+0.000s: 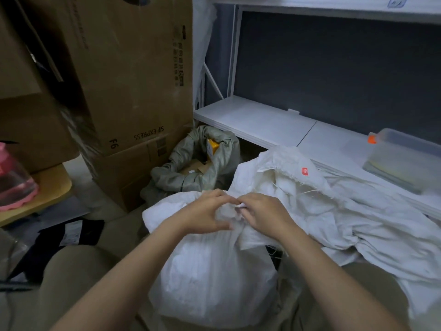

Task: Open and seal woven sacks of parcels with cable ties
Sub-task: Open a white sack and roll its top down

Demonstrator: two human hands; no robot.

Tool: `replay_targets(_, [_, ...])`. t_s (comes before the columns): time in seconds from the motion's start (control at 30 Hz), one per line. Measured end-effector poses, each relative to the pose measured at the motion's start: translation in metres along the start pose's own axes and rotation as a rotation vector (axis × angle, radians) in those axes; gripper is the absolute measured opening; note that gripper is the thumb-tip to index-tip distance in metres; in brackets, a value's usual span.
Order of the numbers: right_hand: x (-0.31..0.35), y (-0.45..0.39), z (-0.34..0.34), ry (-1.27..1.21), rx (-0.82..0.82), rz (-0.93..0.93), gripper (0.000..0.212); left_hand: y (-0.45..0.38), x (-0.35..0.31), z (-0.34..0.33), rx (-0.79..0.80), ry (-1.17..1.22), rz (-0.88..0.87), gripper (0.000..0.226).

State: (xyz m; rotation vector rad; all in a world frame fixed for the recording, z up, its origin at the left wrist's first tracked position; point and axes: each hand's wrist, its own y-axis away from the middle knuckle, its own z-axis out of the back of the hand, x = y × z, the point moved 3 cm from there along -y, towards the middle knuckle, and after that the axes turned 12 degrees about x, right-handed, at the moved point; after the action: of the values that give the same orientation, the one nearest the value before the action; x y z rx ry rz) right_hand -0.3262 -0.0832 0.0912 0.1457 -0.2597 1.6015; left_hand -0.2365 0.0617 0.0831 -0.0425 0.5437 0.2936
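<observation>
Both of my hands meet at the gathered neck of the white woven sack (214, 271) standing between my knees: my left hand (205, 212) curls round the bunched fabric, and my right hand (263, 212) pinches something small and white at the knot, probably the cable tie, though it is too blurred to tell. I'd keep the neck squeezed tight and work right at the tie, not tugging the loose weave.

Stacked cardboard boxes (124, 75) left; white shelf (257, 120) behind; clear plastic container (405, 158) on shelf.
</observation>
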Motion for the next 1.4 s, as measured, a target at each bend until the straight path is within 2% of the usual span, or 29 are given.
replay_targets(0.07, [0.000, 0.005, -0.008, 0.132, -0.115, 0.065, 0.009, -0.005, 0.002, -0.001, 0.091, 0.150, 0.117, 0.057])
replay_targets(0.13, [0.002, 0.011, -0.014, 0.196, -0.212, 0.122, 0.014, -0.006, 0.006, 0.001, 0.100, 0.038, 0.208, 0.062])
replay_targets(0.2, [0.004, 0.015, -0.022, 0.196, -0.242, 0.159, 0.018, -0.008, 0.010, -0.003, 0.078, -0.108, 0.202, 0.048])
replay_targets(0.27, [0.004, 0.018, -0.029, 0.175, -0.197, 0.097, 0.020, -0.009, 0.005, -0.010, 0.016, -0.253, 0.155, 0.025])
replay_targets(0.33, [0.008, 0.018, -0.032, 0.154, -0.112, 0.013, 0.025, -0.009, 0.001, -0.017, -0.107, -0.474, 0.009, 0.006])
replay_targets(0.4, [0.012, 0.015, -0.033, 0.105, 0.005, -0.042, 0.021, -0.007, 0.003, -0.027, -0.195, -0.539, -0.098, 0.010])
replay_targets(0.43, [0.009, 0.012, -0.036, 0.074, 0.094, -0.088, 0.022, -0.004, 0.007, -0.031, -0.197, -0.522, -0.082, 0.009])
replay_targets(0.47, [0.004, 0.010, -0.040, 0.011, 0.190, -0.150, 0.023, -0.001, 0.010, -0.035, -0.169, -0.463, -0.023, 0.023])
replay_targets(0.53, [-0.007, 0.007, -0.046, -0.271, 0.308, -0.267, 0.024, 0.007, 0.022, -0.042, -0.047, -0.379, 0.170, 0.075])
replay_targets(0.57, [-0.014, 0.006, -0.046, -0.443, 0.306, -0.297, 0.024, 0.012, 0.025, -0.045, -0.011, -0.404, 0.226, 0.091])
replay_targets(0.6, [-0.018, 0.004, -0.045, -0.584, 0.292, -0.304, 0.022, 0.016, 0.030, -0.048, 0.004, -0.434, 0.253, 0.091])
replay_targets(0.63, [-0.019, 0.003, -0.042, -0.675, 0.290, -0.305, 0.020, 0.018, 0.031, -0.047, 0.021, -0.425, 0.259, 0.077])
replay_targets(0.7, [-0.016, 0.002, -0.033, -0.710, 0.306, -0.284, 0.024, 0.016, 0.031, -0.036, -0.079, -0.410, 0.193, 0.038])
replay_targets(0.8, [0.000, -0.008, -0.014, -0.546, 0.307, -0.198, 0.048, 0.003, 0.022, 0.001, -0.220, -0.457, 0.019, 0.035])
replay_targets(0.83, [0.006, -0.012, -0.007, -0.521, 0.285, -0.167, 0.044, 0.000, 0.016, 0.014, -0.274, -0.514, -0.025, 0.035])
replay_targets(0.9, [0.013, -0.019, 0.011, -0.491, 0.200, -0.130, 0.017, -0.006, 0.006, 0.035, -0.368, -0.622, -0.079, 0.040])
replay_targets(0.93, [0.013, -0.022, 0.020, -0.445, 0.141, -0.125, 0.013, -0.007, 0.004, 0.042, -0.406, -0.631, -0.086, 0.041])
replay_targets(1.0, [0.013, -0.024, 0.030, -0.256, 0.060, -0.116, 0.020, -0.007, 0.006, 0.044, -0.370, -0.520, -0.021, 0.046])
replay_targets(1.1, [0.005, -0.020, 0.018, -0.072, -0.042, -0.183, 0.032, 0.007, 0.021, 0.021, -0.180, -0.164, 0.321, 0.082])
replay_targets(1.17, [-0.003, -0.013, 0.005, -0.143, -0.117, -0.254, 0.035, 0.024, 0.026, 0.008, -0.324, -0.010, 0.488, 0.088])
replay_targets(1.23, [-0.012, -0.008, -0.006, -0.276, -0.176, -0.319, 0.038, 0.040, 0.030, 0.000, -0.566, 0.092, 0.655, 0.069])
replay_targets(1.27, [-0.015, -0.006, -0.010, -0.345, -0.192, -0.341, 0.041, 0.045, 0.032, -0.005, -0.602, 0.203, 0.735, 0.058])
replay_targets(1.33, [-0.015, -0.004, -0.016, -0.439, -0.203, -0.356, 0.045, 0.043, 0.029, -0.015, -0.463, 0.494, 0.779, 0.055])
replay_targets(1.4, [-0.011, -0.003, -0.018, -0.444, -0.192, -0.334, 0.048, 0.033, 0.016, -0.020, -0.284, 0.779, 0.686, 0.064])
